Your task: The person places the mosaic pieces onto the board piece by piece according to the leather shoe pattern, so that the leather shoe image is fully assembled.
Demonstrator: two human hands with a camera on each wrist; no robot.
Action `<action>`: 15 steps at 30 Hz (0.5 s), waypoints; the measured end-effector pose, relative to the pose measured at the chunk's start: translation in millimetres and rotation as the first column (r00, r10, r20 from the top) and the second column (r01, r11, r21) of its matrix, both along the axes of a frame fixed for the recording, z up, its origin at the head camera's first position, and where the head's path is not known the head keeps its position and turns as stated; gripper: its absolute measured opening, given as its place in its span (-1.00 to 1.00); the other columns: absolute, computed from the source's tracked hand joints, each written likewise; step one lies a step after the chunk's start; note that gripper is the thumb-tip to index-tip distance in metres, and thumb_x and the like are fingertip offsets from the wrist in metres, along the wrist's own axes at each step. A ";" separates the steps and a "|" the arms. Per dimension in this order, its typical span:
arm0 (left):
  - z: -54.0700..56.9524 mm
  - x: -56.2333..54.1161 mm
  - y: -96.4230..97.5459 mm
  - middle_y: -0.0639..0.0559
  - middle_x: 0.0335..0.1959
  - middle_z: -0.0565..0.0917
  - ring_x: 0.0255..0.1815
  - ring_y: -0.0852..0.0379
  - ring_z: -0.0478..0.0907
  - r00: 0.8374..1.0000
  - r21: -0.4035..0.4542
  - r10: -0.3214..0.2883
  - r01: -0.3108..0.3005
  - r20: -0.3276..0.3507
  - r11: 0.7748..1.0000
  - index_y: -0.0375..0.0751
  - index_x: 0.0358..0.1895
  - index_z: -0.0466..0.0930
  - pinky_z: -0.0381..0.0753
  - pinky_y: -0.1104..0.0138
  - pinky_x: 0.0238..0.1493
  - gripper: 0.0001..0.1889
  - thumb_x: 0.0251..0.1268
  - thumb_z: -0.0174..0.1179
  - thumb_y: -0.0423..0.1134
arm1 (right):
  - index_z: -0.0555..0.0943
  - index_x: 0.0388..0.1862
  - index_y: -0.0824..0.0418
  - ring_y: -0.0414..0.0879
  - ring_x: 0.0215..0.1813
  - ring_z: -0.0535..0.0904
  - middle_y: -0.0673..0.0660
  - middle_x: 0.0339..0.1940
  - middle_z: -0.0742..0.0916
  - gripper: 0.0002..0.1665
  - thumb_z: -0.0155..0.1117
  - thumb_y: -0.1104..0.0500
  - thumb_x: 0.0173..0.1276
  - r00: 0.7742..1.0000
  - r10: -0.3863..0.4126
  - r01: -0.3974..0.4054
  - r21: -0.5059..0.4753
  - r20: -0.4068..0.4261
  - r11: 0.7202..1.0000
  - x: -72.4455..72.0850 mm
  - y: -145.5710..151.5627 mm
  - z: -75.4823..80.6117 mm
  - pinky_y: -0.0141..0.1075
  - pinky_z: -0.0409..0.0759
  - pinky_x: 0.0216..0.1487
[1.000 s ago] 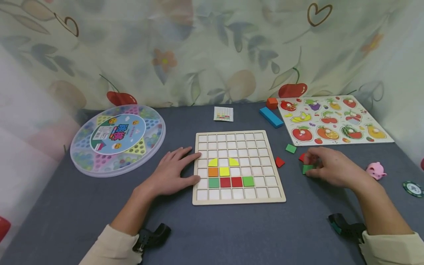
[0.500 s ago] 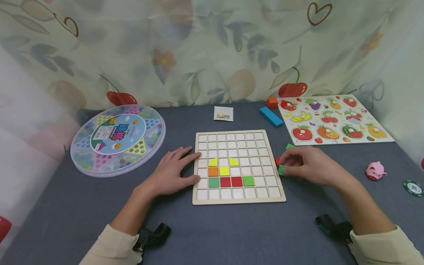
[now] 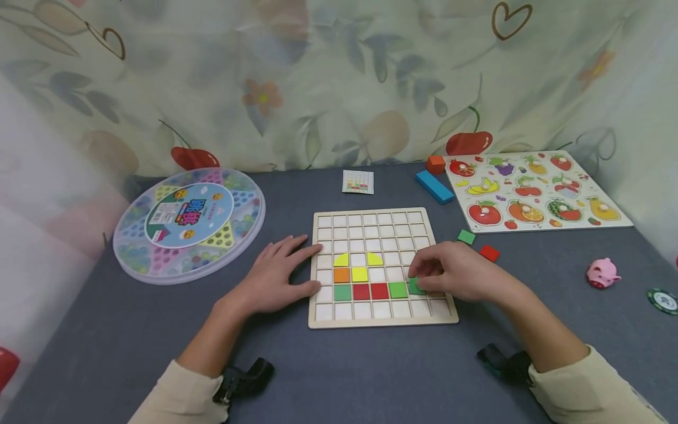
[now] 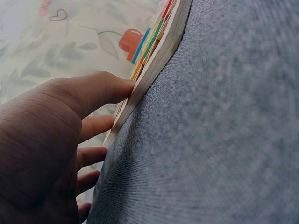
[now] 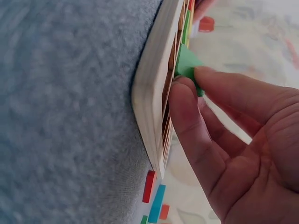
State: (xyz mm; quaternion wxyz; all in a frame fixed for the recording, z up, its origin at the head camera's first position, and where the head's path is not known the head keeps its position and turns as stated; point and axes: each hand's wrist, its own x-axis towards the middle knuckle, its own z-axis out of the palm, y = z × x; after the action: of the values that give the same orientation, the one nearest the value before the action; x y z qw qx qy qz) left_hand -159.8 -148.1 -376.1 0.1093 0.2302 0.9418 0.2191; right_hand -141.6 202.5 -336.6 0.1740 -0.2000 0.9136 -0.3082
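green tile (image 3: 415, 287): tilted at the board (image 3: 382, 322), just right of the green square (image 3: 398, 290) in the coloured row; whether it touches the cell, I cannot tell
right hand (image 3: 461, 272): thumb and fingers pinch the green tile narrowly
left hand (image 3: 275, 280): fingers spread, gripping nothing, thumb and forefinger against the board's left edge, probably steadying it
step: seemingly fitting the green tile into its cell
next move: would call for squaring it to the cell walls, laying it flat, then releasing
spares: red piece (image 3: 489, 253) and green piece (image 3: 466, 237), loose beyond the right hand
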 end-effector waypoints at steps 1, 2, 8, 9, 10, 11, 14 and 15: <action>0.0 -0.1 -0.1 -0.13 0.69 0.12 0.72 -0.27 -0.08 1.000 0.001 0.000 0.000 -0.002 1.000 0.12 0.63 0.25 -0.17 -0.25 0.65 -0.22 0.38 0.24 0.17 | 0.75 -0.19 0.07 -0.13 -0.23 0.57 -0.05 -0.31 0.74 -0.91 0.47 0.19 0.34 1.000 0.002 -0.002 0.009 -0.001 1.000 -0.3 -1.2 0.2 -0.28 0.58 -0.24; -0.1 -0.2 -0.1 -0.13 0.69 0.12 0.72 -0.27 -0.08 1.000 0.002 -0.001 0.001 -0.002 1.000 0.12 0.63 0.25 -0.17 -0.25 0.65 -0.22 0.38 0.24 0.17 | 0.75 -0.20 0.07 -0.13 -0.24 0.57 -0.05 -0.31 0.74 -0.92 0.46 0.20 0.34 1.000 0.006 -0.006 0.016 -0.004 1.000 -0.5 -2.2 0.3 -0.28 0.59 -0.24; -0.2 -0.3 -0.8 -0.12 0.69 0.13 0.72 -0.27 -0.08 1.000 0.005 0.001 -0.001 -0.002 1.000 0.12 0.62 0.26 -0.16 -0.25 0.64 -0.22 0.37 0.24 0.17 | 0.79 -0.25 0.05 -0.16 -0.24 0.59 -0.03 -0.26 0.73 -0.92 0.46 0.23 0.33 0.999 0.027 -0.025 0.055 -0.035 0.998 0.0 -5.1 0.3 -0.30 0.62 -0.22; -0.2 -0.3 -0.9 -0.12 0.69 0.13 0.72 -0.27 -0.08 1.000 0.005 0.002 -0.002 -0.002 1.000 0.12 0.62 0.26 -0.16 -0.26 0.64 -0.22 0.37 0.24 0.17 | 0.79 -0.25 0.04 -0.16 -0.24 0.59 -0.03 -0.25 0.73 -0.91 0.46 0.24 0.33 0.999 0.028 -0.026 0.060 -0.043 0.998 0.4 -5.5 0.2 -0.30 0.62 -0.22; -0.2 -0.2 -0.8 -0.12 0.68 0.13 0.72 -0.26 -0.08 1.000 0.007 0.002 -0.002 -0.001 1.000 0.12 0.62 0.26 -0.15 -0.26 0.64 -0.22 0.37 0.24 0.17 | 0.79 -0.24 0.04 -0.16 -0.24 0.59 -0.03 -0.25 0.73 -0.91 0.47 0.24 0.32 0.998 0.030 -0.027 0.066 -0.052 0.997 0.7 -5.7 0.2 -0.30 0.62 -0.21; -0.2 -0.2 -0.9 -0.12 0.68 0.13 0.72 -0.26 -0.08 1.000 0.007 0.003 -0.003 0.000 1.000 0.12 0.62 0.26 -0.15 -0.26 0.64 -0.22 0.37 0.24 0.16 | 0.79 -0.23 0.04 -0.17 -0.24 0.59 -0.03 -0.25 0.73 -0.90 0.47 0.24 0.32 0.998 0.032 -0.028 0.069 -0.057 0.997 1.0 -5.9 0.1 -0.30 0.62 -0.21; -0.3 0.0 -0.8 -0.12 0.69 0.13 0.72 -0.26 -0.08 1.000 0.007 0.004 -0.004 0.001 1.000 0.12 0.62 0.26 -0.15 -0.26 0.64 -0.22 0.37 0.24 0.16 | 0.78 -0.19 0.04 -0.17 -0.24 0.59 -0.04 -0.26 0.73 -0.88 0.48 0.22 0.31 0.997 0.028 -0.023 0.069 -0.069 0.997 1.8 -5.0 0.1 -0.31 0.61 -0.21; -0.3 0.0 -0.8 -0.12 0.69 0.13 0.72 -0.26 -0.08 1.000 0.007 0.004 -0.004 0.002 1.000 0.12 0.62 0.26 -0.16 -0.26 0.64 -0.22 0.37 0.24 0.16 | 0.78 -0.18 0.04 -0.16 -0.24 0.59 -0.04 -0.26 0.73 -0.87 0.48 0.22 0.31 0.997 0.024 -0.020 0.064 -0.070 0.998 2.0 -3.6 0.1 -0.30 0.61 -0.22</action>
State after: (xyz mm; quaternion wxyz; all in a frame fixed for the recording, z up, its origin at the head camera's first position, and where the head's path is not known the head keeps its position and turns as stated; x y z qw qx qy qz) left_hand -159.8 -148.9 -376.4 0.1088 0.2284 0.9414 0.2229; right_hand -139.6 198.8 -336.6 0.1511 -0.2152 0.9262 -0.2701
